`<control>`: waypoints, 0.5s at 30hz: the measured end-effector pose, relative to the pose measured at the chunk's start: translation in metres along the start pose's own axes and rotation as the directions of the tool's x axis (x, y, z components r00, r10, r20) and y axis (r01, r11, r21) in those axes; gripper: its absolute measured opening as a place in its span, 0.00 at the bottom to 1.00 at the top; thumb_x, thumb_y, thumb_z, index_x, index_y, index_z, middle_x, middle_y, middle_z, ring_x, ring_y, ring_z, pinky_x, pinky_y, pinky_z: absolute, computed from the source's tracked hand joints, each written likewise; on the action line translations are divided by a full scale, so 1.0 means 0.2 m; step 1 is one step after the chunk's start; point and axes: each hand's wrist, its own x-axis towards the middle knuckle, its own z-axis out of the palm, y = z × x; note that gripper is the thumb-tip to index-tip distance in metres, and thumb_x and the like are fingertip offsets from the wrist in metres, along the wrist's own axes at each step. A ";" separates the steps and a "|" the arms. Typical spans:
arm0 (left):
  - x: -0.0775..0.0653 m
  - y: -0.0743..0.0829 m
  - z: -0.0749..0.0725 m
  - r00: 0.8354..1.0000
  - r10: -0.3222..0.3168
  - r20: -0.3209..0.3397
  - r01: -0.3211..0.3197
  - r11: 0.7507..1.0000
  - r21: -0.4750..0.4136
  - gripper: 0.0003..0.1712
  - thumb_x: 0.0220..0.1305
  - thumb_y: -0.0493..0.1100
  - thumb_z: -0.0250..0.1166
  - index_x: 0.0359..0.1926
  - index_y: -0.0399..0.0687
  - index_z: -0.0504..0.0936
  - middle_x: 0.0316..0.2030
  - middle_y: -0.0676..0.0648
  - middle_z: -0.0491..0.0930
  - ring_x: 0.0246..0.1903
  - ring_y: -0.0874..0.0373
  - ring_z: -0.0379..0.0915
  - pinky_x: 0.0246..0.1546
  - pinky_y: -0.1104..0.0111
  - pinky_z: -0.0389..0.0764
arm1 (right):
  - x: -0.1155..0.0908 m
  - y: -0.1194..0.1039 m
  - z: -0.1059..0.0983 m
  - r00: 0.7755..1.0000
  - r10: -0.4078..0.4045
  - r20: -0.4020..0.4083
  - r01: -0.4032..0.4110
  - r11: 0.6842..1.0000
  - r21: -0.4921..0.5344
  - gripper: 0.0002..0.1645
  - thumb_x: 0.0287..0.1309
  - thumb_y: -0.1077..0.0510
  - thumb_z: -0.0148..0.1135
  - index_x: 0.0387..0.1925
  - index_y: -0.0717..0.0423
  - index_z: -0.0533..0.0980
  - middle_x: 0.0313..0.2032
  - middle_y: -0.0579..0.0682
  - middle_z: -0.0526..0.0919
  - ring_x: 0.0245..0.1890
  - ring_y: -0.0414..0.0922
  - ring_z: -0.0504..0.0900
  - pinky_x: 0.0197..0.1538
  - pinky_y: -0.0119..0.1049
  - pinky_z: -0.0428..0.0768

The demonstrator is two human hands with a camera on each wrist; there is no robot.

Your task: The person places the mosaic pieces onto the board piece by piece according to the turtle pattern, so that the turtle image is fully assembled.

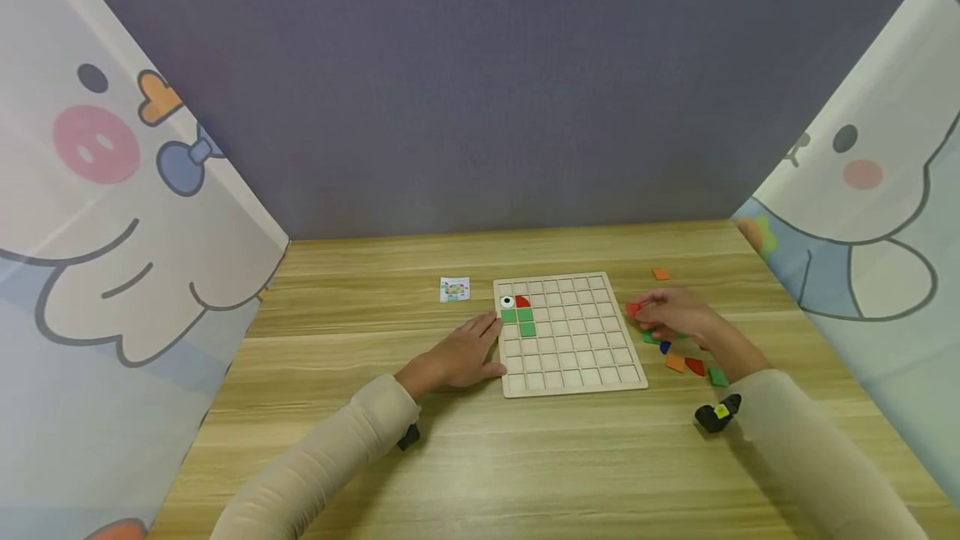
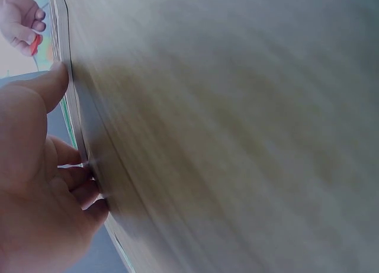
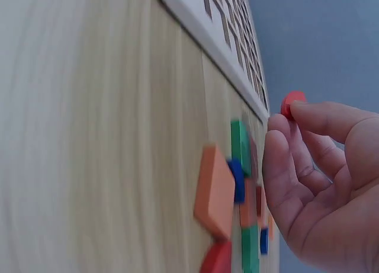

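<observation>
Head view: right hand [image 1: 678,313] has thumb and fingers pinched on the red piece [image 1: 633,308]; that piece is at the fingertips, by the board's right edge. Left hand [image 1: 467,354] has nothing in its grip: thumb and fingers spread apart, tips touching the left edge of the board [image 1: 573,357]. Board lies flat between the two hands. On it, just beyond the left fingertips: eye tile [image 1: 507,302], red quarter [image 1: 522,301] right beside it, three green tiles [image 1: 527,329] below those. Card [image 1: 454,289] on the table [image 1: 525,457], farther out than the left hand. Around the right hand: orange tile [image 1: 660,273] beyond it; green block [image 1: 650,337] just under the fingers; blue half [image 1: 665,347], orange block [image 1: 675,362], red wedge [image 1: 695,367] and green chip [image 1: 718,377] strung out on the near side, toward the wrist.

Left wrist view: left thumb well apart from the fingers, tips up against the board's rim. Past the thumb, the right hand with the red piece in its pinch.

Right wrist view: red piece clamped between thumb and fingertip, raised off the table. Board's corner ahead of the fingertips. Loose pieces lie on the table beside the fingers, orange block nearest the camera; some overlap, can't separate them all.
</observation>
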 end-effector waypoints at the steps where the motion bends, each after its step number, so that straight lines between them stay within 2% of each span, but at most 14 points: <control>1: 0.00 0.00 0.00 1.000 -0.002 0.002 0.002 1.000 0.000 0.51 0.74 0.64 0.55 0.81 0.38 0.47 0.82 0.39 0.44 0.81 0.45 0.41 0.80 0.53 0.53 | 0.01 -0.01 0.01 1.000 0.004 0.003 -0.004 1.000 -0.002 0.31 0.71 0.54 0.62 0.69 0.66 0.69 0.37 0.49 0.86 0.31 0.40 0.85 0.30 0.31 0.83; 5: 0.01 0.00 0.01 1.000 -0.007 0.006 0.007 1.000 0.002 0.51 0.74 0.65 0.54 0.81 0.38 0.46 0.82 0.40 0.43 0.81 0.45 0.40 0.80 0.54 0.52 | 0.05 -0.03 0.07 1.000 -0.010 0.016 0.011 1.000 -0.022 0.29 0.68 0.54 0.65 0.65 0.64 0.73 0.37 0.48 0.86 0.30 0.41 0.82 0.30 0.31 0.82; 8: 0.01 0.00 0.01 1.000 -0.008 0.004 0.008 1.000 0.003 0.51 0.74 0.65 0.54 0.81 0.38 0.46 0.82 0.40 0.43 0.81 0.45 0.40 0.80 0.54 0.52 | 0.07 -0.05 0.12 0.999 -0.029 0.031 0.029 1.000 0.007 0.28 0.66 0.57 0.66 0.63 0.66 0.74 0.38 0.46 0.86 0.33 0.41 0.81 0.37 0.34 0.85; 15: 0.01 -0.01 0.02 1.000 -0.005 -0.005 0.005 1.000 -0.001 0.50 0.75 0.64 0.55 0.81 0.38 0.47 0.82 0.39 0.44 0.81 0.44 0.41 0.80 0.53 0.53 | 0.10 -0.12 0.25 0.995 -0.067 0.080 0.061 0.995 0.075 0.24 0.63 0.61 0.68 0.59 0.65 0.76 0.26 0.45 0.80 0.24 0.41 0.74 0.31 0.34 0.78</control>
